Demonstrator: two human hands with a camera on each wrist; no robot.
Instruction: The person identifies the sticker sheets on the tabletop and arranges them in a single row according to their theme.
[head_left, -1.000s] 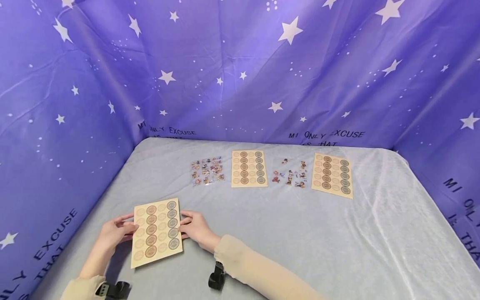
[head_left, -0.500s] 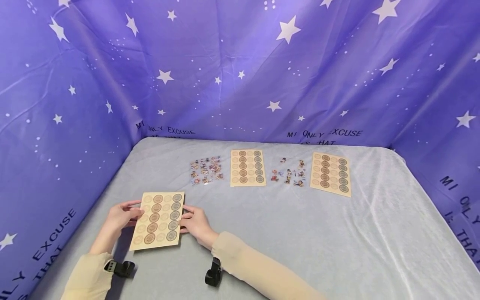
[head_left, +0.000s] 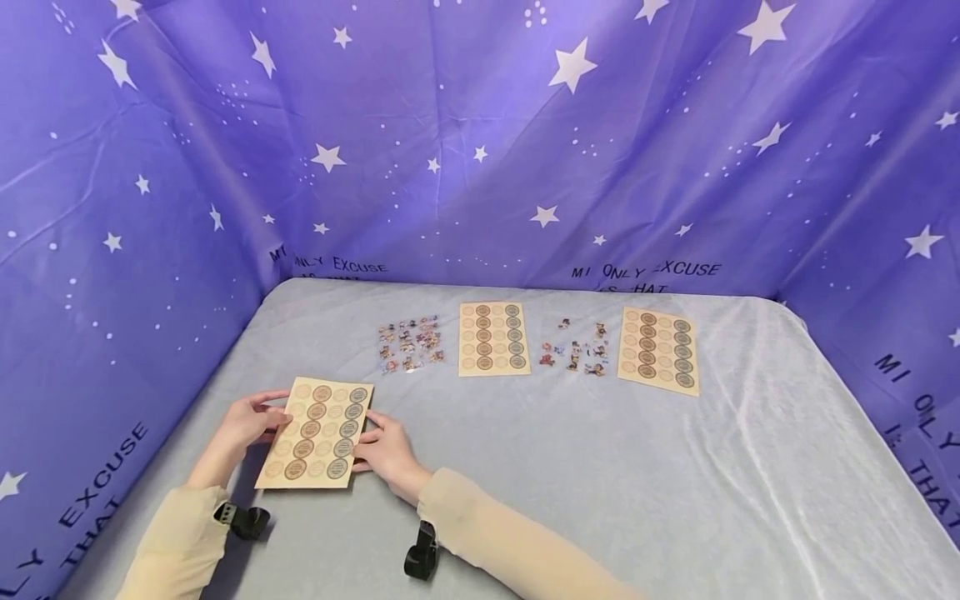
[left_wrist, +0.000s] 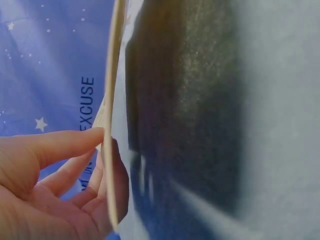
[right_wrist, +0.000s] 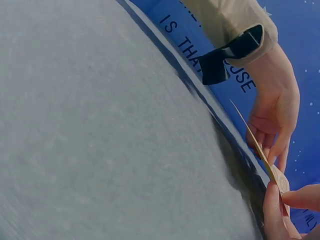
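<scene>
A tan sticker sheet [head_left: 315, 433] with columns of pale, brown and grey round stickers is held between both hands, over the left part of the table. My left hand [head_left: 246, 425] pinches its left edge, thumb on the printed face and fingers behind. On the opposite edge my right hand [head_left: 392, 454] pinches the sheet the same way. The left wrist view catches the sheet [left_wrist: 111, 125] edge-on, raised over its dark shadow on the cloth. In the right wrist view both hands meet the thin sheet [right_wrist: 270, 170] at the lower right.
Along the back of the grey cloth-covered table [head_left: 585, 483] lie a clear sheet of cartoon stickers [head_left: 408, 343], a tan round-sticker sheet [head_left: 494, 339], another clear cartoon sheet [head_left: 576, 348] and a second tan sheet [head_left: 658, 350]. Purple starry curtains [head_left: 480, 192] enclose the table.
The held sticker sheet has moved away from me and slightly right, its top edge turning to the right. The left hand has moved forward with it; the right hand has shifted little.
</scene>
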